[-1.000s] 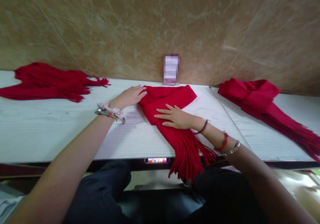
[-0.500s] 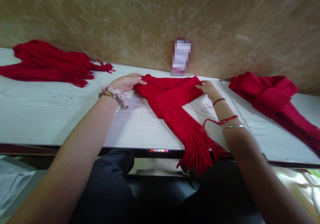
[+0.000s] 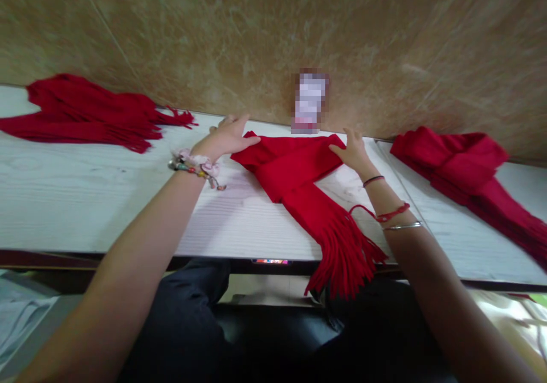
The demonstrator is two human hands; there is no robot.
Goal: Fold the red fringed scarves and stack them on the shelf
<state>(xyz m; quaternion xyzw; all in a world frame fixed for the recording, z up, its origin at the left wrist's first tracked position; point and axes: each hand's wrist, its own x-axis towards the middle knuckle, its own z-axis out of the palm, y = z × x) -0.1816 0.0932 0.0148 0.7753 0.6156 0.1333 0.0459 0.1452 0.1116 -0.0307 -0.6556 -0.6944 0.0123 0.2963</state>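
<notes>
Folded across itself, a red fringed scarf [image 3: 294, 169] lies on the white tabletop in front of me. Its fringe hangs over the front edge. At the scarf's upper left corner is my left hand [image 3: 228, 137], open, with the thumb near or on the cloth and the fingers raised. My right hand [image 3: 352, 149] is by the upper right corner, also open, its thumb at the cloth and its fingers pointing toward the wall. Neither hand grips the scarf.
A second red scarf [image 3: 89, 115] lies on the table's left, and a third, folded red scarf [image 3: 453, 161] on the right. Behind the table rises a brown marbled wall [image 3: 192, 41]. A blurred-out upright item [image 3: 310, 98] stands against it.
Both hands have let go of the scarf's upper corners; the fingers have opened and lifted from the cloth. The scarf stays in nearly the same place.
</notes>
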